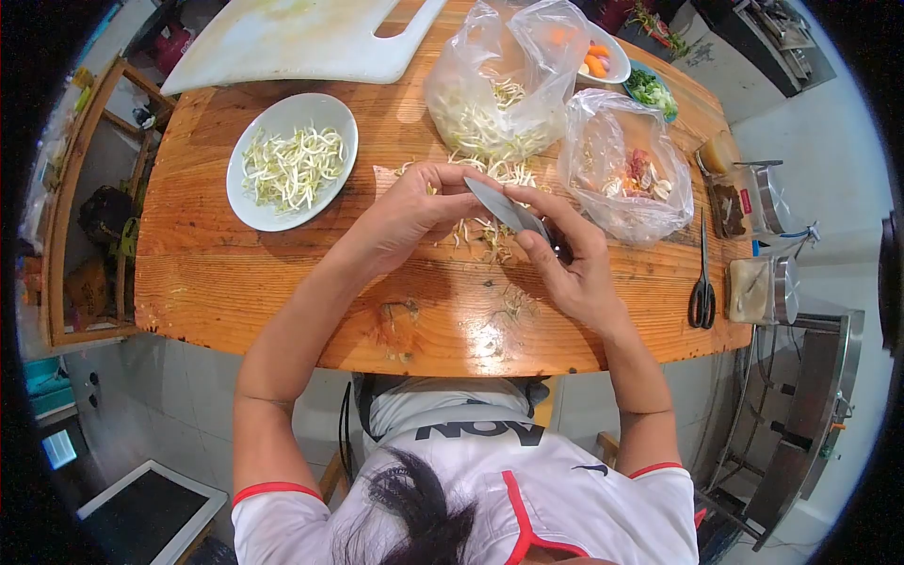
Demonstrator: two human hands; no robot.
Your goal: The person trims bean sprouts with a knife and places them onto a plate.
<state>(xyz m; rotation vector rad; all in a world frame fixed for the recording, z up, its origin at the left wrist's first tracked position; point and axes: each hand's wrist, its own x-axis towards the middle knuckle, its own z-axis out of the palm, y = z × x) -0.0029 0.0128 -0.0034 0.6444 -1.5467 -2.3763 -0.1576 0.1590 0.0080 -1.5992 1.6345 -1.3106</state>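
My right hand [576, 252] is wrapped round a small knife, its dark handle mostly hidden in the fingers. The knife's grey blade [501, 205] points up and to the left. Close to the blade's tip, my left hand [435, 196] is closed in a pinch; what lies between its fingers is too hidden to name. Beneath both hands, loose bean sprouts [499, 171] are spread on the table. Behind them stands an open clear plastic bag [490, 118] with more sprouts inside. A white bowl [349, 141] of bean sprouts sits to the left.
The wooden table [235, 292] bears a white cutting board [301, 38] at back left. Rightward are a plastic bag [589, 202] of mixed scraps, black-handled scissors [702, 301], glass jars [750, 287], a plate of carrots [597, 64] and chopped greens [650, 91].
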